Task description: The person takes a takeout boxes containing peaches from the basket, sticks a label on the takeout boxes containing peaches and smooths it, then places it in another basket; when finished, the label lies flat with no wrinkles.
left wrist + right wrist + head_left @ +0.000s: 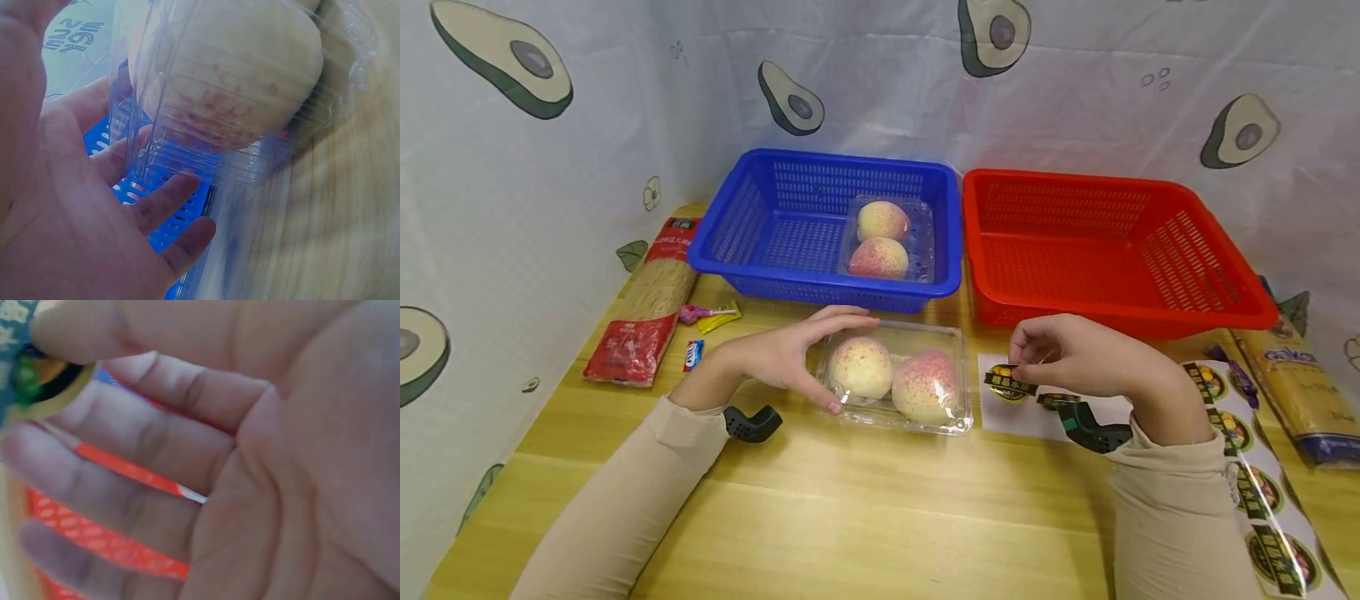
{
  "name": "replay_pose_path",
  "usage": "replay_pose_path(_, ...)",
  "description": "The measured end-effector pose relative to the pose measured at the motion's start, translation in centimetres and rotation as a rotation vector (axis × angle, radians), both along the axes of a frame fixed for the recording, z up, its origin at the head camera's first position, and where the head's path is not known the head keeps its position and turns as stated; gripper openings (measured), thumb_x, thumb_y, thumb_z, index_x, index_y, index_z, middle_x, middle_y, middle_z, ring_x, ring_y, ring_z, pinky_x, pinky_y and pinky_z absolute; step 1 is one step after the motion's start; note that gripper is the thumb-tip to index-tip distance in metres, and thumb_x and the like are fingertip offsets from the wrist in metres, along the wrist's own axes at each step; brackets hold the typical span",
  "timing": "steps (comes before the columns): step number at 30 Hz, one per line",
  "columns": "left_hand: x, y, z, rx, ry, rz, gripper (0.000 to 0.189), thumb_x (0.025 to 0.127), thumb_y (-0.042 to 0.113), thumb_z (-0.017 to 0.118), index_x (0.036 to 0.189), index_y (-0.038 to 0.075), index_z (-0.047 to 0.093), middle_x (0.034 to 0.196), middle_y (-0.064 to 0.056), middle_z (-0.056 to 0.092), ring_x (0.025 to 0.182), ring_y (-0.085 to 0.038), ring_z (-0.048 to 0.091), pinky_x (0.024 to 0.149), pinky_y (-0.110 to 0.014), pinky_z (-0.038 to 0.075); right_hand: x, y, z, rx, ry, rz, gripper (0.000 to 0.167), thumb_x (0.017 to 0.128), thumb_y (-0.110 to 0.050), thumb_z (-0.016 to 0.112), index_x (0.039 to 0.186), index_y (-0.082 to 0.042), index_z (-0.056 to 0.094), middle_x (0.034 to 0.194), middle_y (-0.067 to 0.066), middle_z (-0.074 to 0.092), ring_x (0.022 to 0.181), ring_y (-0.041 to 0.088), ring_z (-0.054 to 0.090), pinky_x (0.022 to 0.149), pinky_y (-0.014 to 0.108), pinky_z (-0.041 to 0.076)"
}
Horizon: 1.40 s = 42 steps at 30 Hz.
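Note:
A clear plastic box (917, 330) holding two peaches (861, 367) lies on the table, its lid closed over them. My left hand (786, 357) spans the left end of this box, fingers spread and fairly straight. The thumb lies at the front corner, the forefinger along the back edge; in the left wrist view the fingertips touch or nearly touch the plastic wall. To the right of the box, my right hand (1075, 357) pinches a black and gold round label sticker (1006, 382) between thumb and forefinger. Below it lies a white backing sheet (1000, 419) bearing another sticker (1057, 401).
Behind the box stand a blue basket (715, 258), with another box of two peaches (925, 242) inside, and a red basket (1120, 321). Noodle packs (632, 342), candies (694, 354) and a sticker strip (1262, 492) lie at the sides. A yellow pack (1300, 383) is far right.

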State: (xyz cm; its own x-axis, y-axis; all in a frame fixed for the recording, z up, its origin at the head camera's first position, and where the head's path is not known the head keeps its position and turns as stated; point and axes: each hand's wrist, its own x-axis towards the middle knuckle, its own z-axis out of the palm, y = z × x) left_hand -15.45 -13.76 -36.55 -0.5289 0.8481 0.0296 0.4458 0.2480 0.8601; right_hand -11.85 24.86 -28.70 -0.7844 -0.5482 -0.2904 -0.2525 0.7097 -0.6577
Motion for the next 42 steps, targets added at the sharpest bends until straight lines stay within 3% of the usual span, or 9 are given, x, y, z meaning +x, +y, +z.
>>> replay_pose_path(8,-0.1,0.3,0.0,-0.001,-0.011,-0.009,0.105,0.072,0.026,0.093,0.158,0.020,0.032,0.164,-0.006,0.014,0.147,-0.019,0.017,0.114,-0.052,0.027,1.4,-3.8,1.7,-0.148,0.202,0.015,0.013,0.091,-0.008,0.077,0.097,-0.014,0.067,0.091,-0.003,0.069,0.084,0.013,0.066,0.073,0.030,0.057)
replay_pose_path(18,0.1,0.0,-0.1,-0.006,-0.011,0.008,0.105,0.073,0.029,0.093,0.159,0.021,0.032,0.163,-0.002,0.015,0.147,-0.019,0.018,0.115,-0.051,0.026,-0.3,-9.5,-0.7,-0.187,0.228,0.099,0.013,0.089,-0.003,0.074,0.094,-0.013,0.068,0.086,-0.004,0.067,0.083,0.014,0.064,0.074,0.037,0.056)
replay_pose_path(27,0.0,-0.1,0.0,-0.018,-0.008,0.012,0.106,0.072,0.030,0.093,0.158,0.020,0.032,0.163,-0.003,0.015,0.147,-0.018,0.016,0.115,-0.052,0.025,-0.3,-10.3,-1.5,-0.188,0.258,0.066,0.013,0.088,-0.003,0.074,0.096,-0.012,0.067,0.085,-0.005,0.065,0.079,0.014,0.062,0.072,0.035,0.055)
replay_pose_path(42,-0.1,-0.1,-0.1,-0.021,-0.020,0.009,0.107,0.073,0.030,0.093,0.159,0.021,0.031,0.164,-0.007,0.013,0.148,-0.017,0.014,0.114,-0.051,0.027,-0.3,-10.8,-1.7,-0.130,0.273,0.112,0.015,0.090,-0.004,0.074,0.102,-0.012,0.071,0.087,-0.005,0.065,0.074,0.013,0.061,0.065,0.032,0.054)
